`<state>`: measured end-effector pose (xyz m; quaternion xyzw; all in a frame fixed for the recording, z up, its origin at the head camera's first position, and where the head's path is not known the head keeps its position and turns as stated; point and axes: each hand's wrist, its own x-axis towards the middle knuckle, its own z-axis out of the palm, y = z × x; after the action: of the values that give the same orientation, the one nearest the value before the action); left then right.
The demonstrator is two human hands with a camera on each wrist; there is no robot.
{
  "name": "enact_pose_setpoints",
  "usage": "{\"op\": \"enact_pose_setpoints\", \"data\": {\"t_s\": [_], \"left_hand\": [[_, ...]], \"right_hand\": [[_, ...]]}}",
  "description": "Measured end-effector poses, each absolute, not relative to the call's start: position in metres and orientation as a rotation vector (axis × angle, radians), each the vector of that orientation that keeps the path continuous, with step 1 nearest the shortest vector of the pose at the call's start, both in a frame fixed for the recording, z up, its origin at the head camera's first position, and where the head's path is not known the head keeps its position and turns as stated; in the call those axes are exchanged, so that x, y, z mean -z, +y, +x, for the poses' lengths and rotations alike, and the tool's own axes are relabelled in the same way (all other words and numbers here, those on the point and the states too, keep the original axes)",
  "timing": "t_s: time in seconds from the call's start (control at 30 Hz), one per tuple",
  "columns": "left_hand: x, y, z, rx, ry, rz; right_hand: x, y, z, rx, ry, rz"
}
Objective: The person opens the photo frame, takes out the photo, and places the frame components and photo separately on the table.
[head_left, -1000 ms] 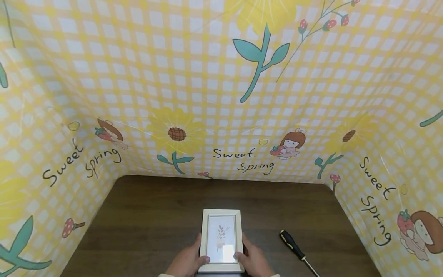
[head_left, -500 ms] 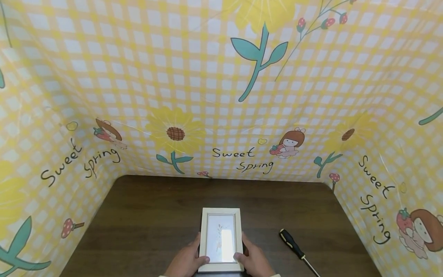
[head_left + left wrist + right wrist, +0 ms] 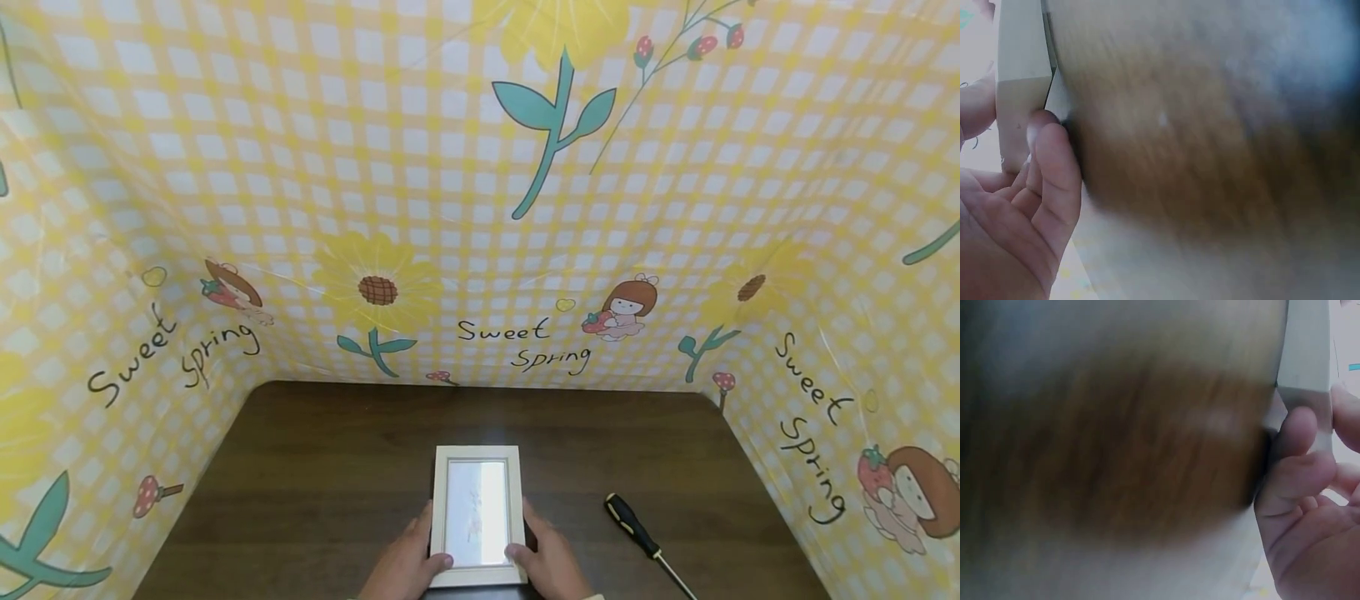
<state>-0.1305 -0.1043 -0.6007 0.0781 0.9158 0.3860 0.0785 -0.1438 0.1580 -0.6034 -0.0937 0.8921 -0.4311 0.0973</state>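
Note:
Between both hands is a white picture frame [image 3: 441, 517], its glazed front facing up with a bright reflection over a pale print. The left hand [image 3: 405, 557] grips its left side near the lower corner, thumb on the front border. On the opposite side the right hand [image 3: 553, 560] holds it the same way. In the left wrist view, curled fingers [image 3: 1057, 181] reach under the frame's edge [image 3: 1019, 94]. The right wrist view likewise shows fingers [image 3: 1300, 478] bent beneath the frame's side [image 3: 1307, 350]. Most of the frame's back is out of sight.
A black-and-yellow screwdriver [image 3: 632, 525] lies on the dark wooden table [image 3: 337, 450], right of the frame, its shaft pointing to the lower right. Yellow checked cloth [image 3: 480, 250] printed with flowers walls the table at the back and both sides.
The picture frame shifts slightly up and left in view and tilts a little, so the reflection spreads over more of its print. Both hands keep their grip; the screwdriver stays put.

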Motion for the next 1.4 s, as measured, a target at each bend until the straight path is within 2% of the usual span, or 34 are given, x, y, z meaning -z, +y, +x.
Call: {"op": "enact_pose_setpoints", "data": {"t_s": [0.37, 0.6, 0.97, 1.4], "left_hand": [[0.600, -0.100, -0.132, -1.232, 2.684, 0.106], [0.602, -0.099, -0.131, -1.230, 2.738, 0.142], [0.603, -0.099, -0.131, -1.217, 2.747, 0.131], [0.605, -0.097, -0.131, -1.211, 2.758, 0.104]], "right_hand": [[0.607, 0.151, -0.143, 1.474, 2.505, -0.149], [0.609, 0.146, -0.145, 1.357, 2.680, -0.218], [0.606, 0.144, -0.150, 1.400, 2.580, -0.036], [0.608, 0.143, -0.149, 1.430, 2.594, -0.073]]}}
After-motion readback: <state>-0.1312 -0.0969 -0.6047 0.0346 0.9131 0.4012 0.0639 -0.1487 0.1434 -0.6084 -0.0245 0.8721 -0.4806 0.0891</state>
